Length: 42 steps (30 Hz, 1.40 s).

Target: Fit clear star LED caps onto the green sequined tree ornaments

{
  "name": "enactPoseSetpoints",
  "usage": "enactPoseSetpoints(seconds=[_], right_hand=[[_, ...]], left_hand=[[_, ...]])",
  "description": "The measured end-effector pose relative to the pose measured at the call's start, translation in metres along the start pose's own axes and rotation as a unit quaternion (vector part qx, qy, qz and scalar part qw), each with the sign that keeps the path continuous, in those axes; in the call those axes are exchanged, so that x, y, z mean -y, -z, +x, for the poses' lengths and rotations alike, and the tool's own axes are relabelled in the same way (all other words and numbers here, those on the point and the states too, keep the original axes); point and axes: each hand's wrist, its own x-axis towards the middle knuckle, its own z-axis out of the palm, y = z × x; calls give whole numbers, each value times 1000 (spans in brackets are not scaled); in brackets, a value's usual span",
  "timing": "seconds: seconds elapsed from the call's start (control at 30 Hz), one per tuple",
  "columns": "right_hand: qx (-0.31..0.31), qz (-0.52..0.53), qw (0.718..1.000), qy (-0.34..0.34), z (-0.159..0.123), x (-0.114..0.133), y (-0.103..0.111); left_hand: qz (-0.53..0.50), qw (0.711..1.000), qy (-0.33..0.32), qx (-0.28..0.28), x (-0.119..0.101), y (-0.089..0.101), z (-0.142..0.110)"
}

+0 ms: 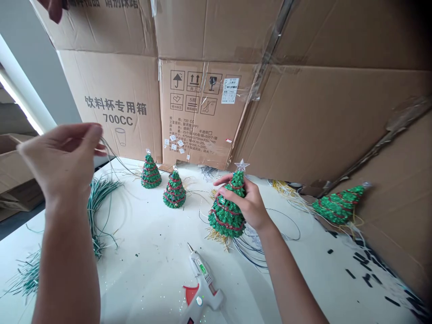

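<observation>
My right hand (248, 202) is wrapped around a small green glitter Christmas tree (227, 209) with red trim and a clear star on top, holding it tilted over the white table (148, 261). My left hand (62, 157) is raised at the left, fingers pinched on thin green-white wire (111, 155) that trails down to a bundle of wires (97, 198) on the table.
Two finished little trees (150, 171) (174, 190) stand near the cardboard boxes (209, 112) at the back. Another tree (339, 204) lies on its side at the right. A white glue gun (204, 283) lies in front. Loose wires and black bits litter the table.
</observation>
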Motion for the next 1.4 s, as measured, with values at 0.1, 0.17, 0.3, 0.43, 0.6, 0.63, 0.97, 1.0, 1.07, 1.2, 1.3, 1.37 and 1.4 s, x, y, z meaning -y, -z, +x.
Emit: enactPoseSetpoints(seconds=[0.1,0.17,0.3,0.43,0.6,0.63,0.97,1.0,1.07,1.2,1.3,1.37,1.4], right_hand=[[8,6,1000,-7,1,-1,-4],[11,7,1000,-6,1,-1,-6],[10,3,1000,-1,0,-1,-8],[-3,-5,1000,7,-1,1,-5],[-35,-3,998,44,-3,8,-6],[-44,1,998,54,-4,10,-6],[-87,32,992,85,-6,22,15],[-82,35,993,79,-6,22,19],[-71,45,994,71,-7,23,25],[-14,79,995,64,-12,31,34],[65,110,991,43,-18,38,31],[122,154,980,33,-20,39,21],[156,192,969,33,-20,37,14]], left_hand=[[125,990,22,61,4,-5,-9],[145,981,28,126,4,-12,-15],[76,992,-61,85,-13,-31,-34],[-6,988,-157,8,-40,-48,-54],[-143,967,-210,-30,-69,-55,-66],[-171,965,-199,-21,-74,-54,-66],[-317,936,65,140,-52,-56,-55],[-303,940,68,140,-46,-58,-54],[-285,946,71,139,-36,-62,-53],[-278,950,77,119,-31,-66,-55],[-287,934,113,180,-38,-68,-62],[-294,908,150,259,-45,-71,-71],[-297,891,170,298,-48,-73,-77]])
